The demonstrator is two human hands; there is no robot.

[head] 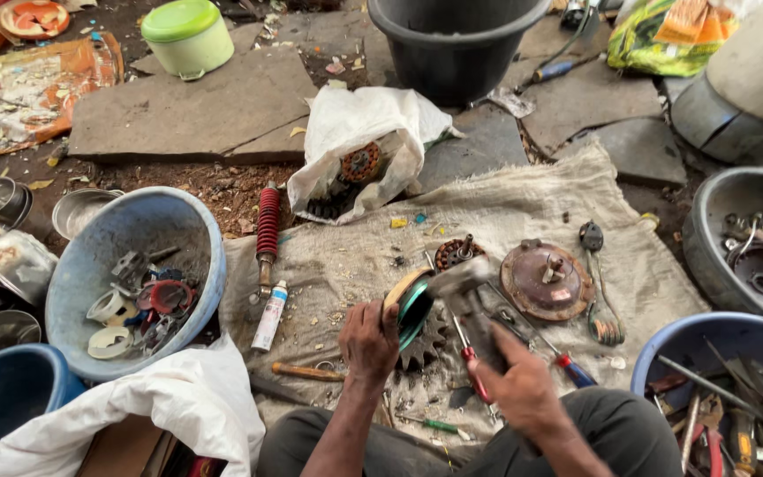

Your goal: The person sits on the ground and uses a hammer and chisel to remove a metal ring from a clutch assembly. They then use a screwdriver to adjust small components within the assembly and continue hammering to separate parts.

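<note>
Round wheel-like part (412, 305) with a tan rim and green inner face stands on edge on the grey sackcloth (523, 212) in front of you, its face turned toward your right, just above a toothed sprocket (426, 340) lying flat on the cloth. Your left hand (368, 340) is closed over the part's near edge, fingers wrapped on the rim and steadying it upright. Your right hand (523, 384) is clenched around the handle of a hammer (465, 291), whose grey metal head is blurred and sits right beside the part's upper edge; whether it touches you cannot tell. Under the hammer lie two red-handled screwdrivers (474, 371), side by side on the cloth. Just beyond the part rests a small rusty gear (457, 252), and to its right a rusty round plate (545, 281) with a pair of pliers (600, 309) beside it. To your left, a red coil shock absorber (267, 230) and a small white tube (269, 316) lie along the cloth's edge, next to a blue basin (196, 230) holding loose parts. A white bag (364, 141) with a rusty sprocket inside sits farther off, and a blue tub (664, 349) of tools stands at your right knee.
</note>
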